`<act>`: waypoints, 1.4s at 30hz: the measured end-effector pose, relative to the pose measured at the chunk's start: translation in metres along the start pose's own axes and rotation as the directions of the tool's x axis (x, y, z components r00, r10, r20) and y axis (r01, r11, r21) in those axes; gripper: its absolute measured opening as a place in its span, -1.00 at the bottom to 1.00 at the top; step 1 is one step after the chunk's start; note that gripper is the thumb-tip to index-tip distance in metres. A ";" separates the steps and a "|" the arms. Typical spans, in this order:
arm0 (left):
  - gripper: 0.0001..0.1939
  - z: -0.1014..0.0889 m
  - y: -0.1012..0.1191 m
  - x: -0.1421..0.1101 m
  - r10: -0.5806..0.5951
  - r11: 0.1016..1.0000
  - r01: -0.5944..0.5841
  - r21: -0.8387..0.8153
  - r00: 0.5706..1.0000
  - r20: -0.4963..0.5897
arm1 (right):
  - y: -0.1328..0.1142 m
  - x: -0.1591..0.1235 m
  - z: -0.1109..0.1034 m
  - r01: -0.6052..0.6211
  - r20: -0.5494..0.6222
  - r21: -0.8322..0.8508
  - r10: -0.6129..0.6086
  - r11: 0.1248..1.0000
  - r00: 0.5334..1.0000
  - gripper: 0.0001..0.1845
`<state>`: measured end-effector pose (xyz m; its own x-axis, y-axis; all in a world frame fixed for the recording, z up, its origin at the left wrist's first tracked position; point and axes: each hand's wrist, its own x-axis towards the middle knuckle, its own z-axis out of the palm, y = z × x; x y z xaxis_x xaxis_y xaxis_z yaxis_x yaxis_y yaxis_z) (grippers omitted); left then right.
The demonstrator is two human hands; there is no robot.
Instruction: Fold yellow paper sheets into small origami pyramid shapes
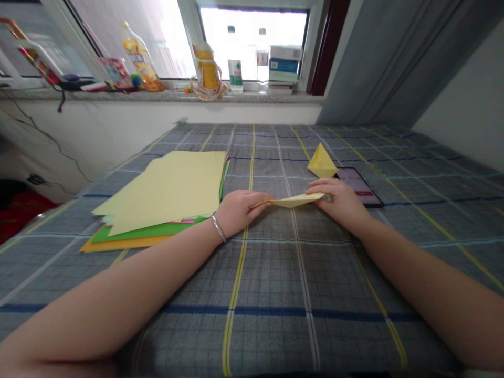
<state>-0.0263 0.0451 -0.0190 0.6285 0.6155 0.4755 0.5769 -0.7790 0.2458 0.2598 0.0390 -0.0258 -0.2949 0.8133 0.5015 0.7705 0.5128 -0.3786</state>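
Between my two hands is a piece of folded pale yellow paper [293, 201], seen almost edge-on just above the plaid cloth. My left hand [241, 211], with a silver bracelet at the wrist, is closed on the paper's left end. At its right end, the fingers of my right hand [334, 198] pinch the paper. Just behind my right hand stands a folded yellow paper shape [322, 161] with a pointed top. A phone [356, 186] with its screen lit lies beside that hand, partly covered by it.
A stack of coloured paper sheets [177, 184], pale yellow on top with green and orange below, lies left of my hands. The plaid cloth [268, 315] covers the surface. Along the windowsill [173, 95] stand a drink bottle [139, 55], a yellow bottle [208, 71], a tube and boxes [283, 65].
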 end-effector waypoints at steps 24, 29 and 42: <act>-0.65 0.006 -0.011 0.006 -0.591 0.760 0.590 -0.270 0.802 0.089 | 0.008 0.002 -0.001 -0.543 0.288 0.253 0.473 0.801 0.833 -0.69; -0.68 0.003 -0.008 0.006 -0.532 0.810 0.547 -0.210 0.837 0.128 | 0.009 0.002 -0.004 -0.425 0.284 0.052 0.395 0.904 0.874 -0.71; -0.74 0.004 -0.009 0.006 -0.402 0.913 0.407 -0.005 0.904 0.146 | 0.007 0.001 -0.008 -0.315 0.296 -0.158 0.350 0.936 0.889 -0.70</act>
<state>-0.0256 0.0568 -0.0216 0.4126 0.8870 0.2076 0.7800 -0.4617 0.4225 0.2694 0.0412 -0.0219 -0.1599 0.9836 0.0836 0.9034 0.1800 -0.3892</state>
